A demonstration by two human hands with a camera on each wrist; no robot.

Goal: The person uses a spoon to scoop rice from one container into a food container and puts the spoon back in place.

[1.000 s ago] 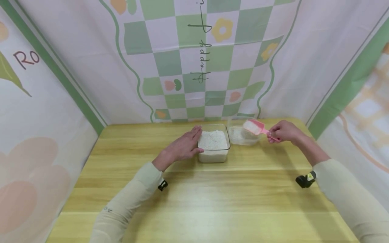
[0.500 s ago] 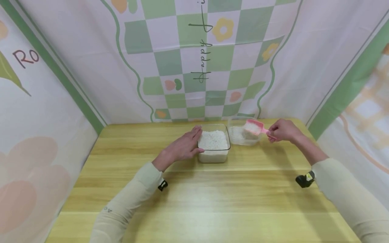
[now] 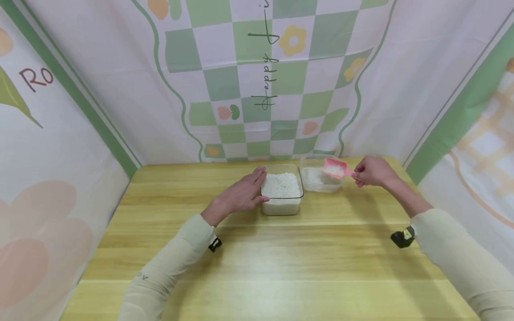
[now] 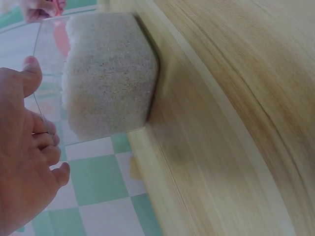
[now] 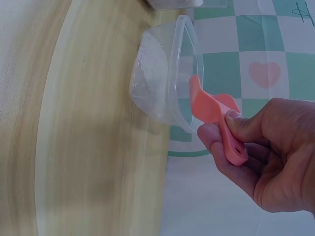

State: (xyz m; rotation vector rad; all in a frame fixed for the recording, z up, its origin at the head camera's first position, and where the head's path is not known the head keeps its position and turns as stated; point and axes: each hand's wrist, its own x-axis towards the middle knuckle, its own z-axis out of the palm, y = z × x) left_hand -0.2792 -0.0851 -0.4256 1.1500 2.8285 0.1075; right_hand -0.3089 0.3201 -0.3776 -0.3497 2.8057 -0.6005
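Note:
My right hand pinches the handle of a pink scoop between thumb and fingers. In the head view, some white grains lie in the scoop, which is over the right side of a clear plastic container. A shallow layer of white grains covers the bottom of that container. To its left stands a square glass container, well filled with white, rice-like grains. Against the glass container's left side, at the rim, rests my left hand, fingers extended along the rim and thumb near the front corner.
Both containers stand side by side near the back edge of a wooden table. Right behind them hangs a green and white checkered cloth, with printed cloth also at both sides. A small black device is on the right wrist.
The scoop has shifted slightly right and tipped, with more of its pink inside showing and fewer grains in it. My left hand and both containers have stayed in place.

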